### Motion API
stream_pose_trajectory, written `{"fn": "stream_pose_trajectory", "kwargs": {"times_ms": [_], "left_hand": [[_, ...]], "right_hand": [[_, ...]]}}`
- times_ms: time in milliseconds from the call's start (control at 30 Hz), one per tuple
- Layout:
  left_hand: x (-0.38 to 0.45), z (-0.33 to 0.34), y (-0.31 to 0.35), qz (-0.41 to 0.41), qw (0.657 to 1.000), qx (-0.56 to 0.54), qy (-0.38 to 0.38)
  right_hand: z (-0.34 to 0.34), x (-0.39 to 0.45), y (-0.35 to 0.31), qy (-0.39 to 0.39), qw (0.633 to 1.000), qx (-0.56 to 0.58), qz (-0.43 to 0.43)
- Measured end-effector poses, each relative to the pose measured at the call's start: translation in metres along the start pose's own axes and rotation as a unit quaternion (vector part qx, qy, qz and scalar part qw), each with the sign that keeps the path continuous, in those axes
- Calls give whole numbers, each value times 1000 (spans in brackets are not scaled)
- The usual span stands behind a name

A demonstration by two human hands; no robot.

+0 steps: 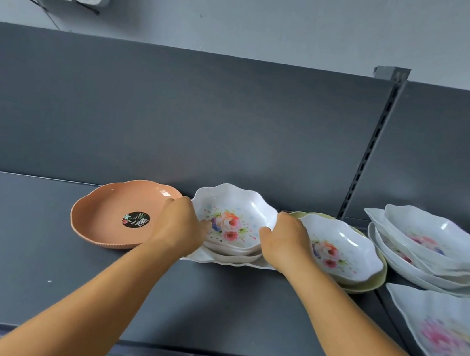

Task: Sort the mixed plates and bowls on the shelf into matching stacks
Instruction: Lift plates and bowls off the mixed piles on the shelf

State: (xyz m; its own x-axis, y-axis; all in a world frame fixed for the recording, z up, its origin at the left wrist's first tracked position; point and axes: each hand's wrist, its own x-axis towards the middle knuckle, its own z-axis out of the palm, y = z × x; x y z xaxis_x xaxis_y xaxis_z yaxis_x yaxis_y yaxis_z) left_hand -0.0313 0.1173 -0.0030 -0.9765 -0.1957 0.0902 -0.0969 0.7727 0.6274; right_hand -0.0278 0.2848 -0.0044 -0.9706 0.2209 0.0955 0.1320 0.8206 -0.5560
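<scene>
Two hands grip one floral bowl at the middle of the dark grey shelf. Left hand curls over the bowl's rim at 9 o'clock, thumb inside the bowl; right hand curls over the rim at 3 o'clock, thumb likewise inside. Bowl sits upright, mouth upward, long axis running left to right along the shelf, rose print facing the onlooker. It rests on top of a small stack of white bowls, which in turn stands on a flat white plate whose edge shows at 6 o'clock.

At 9 o'clock of the held bowl, just beside the left hand: a salmon-pink scalloped plate, upright, with a round black label in its well. At 3 o'clock, partly behind the right hand: a second floral bowl, long axis running diagonally from back-left to front-right, nested in a pale yellow-green plate. Farther toward 3 o'clock: a leaning pile of white floral dishes. At 4 o'clock, near the shelf's front edge: a large floral platter, blurred.
</scene>
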Motion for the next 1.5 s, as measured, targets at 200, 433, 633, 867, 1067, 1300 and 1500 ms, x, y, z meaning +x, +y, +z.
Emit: {"fn": "stream_pose_trajectory", "kwargs": {"times_ms": [200,433,633,867,1067,1300,1500], "left_hand": [[-11,2,-4,28,992,-102,67],[-20,-5,14,75,972,-205,85],[-30,7,37,102,957,-268,50],[-37,43,80,109,940,-321,-52],[-36,75,102,86,950,-288,-84],[-31,92,109,65,968,-227,-91],[-30,91,113,58,973,-195,-106]], "right_hand": [[9,-4,8,35,997,72,3],[-4,-9,17,87,975,202,-17],[-37,-12,37,113,971,209,-21],[-74,-7,93,129,977,171,10],[-87,-3,126,117,983,129,54],[-86,-1,138,84,990,90,64],[-90,1,130,20,992,77,99]]}}
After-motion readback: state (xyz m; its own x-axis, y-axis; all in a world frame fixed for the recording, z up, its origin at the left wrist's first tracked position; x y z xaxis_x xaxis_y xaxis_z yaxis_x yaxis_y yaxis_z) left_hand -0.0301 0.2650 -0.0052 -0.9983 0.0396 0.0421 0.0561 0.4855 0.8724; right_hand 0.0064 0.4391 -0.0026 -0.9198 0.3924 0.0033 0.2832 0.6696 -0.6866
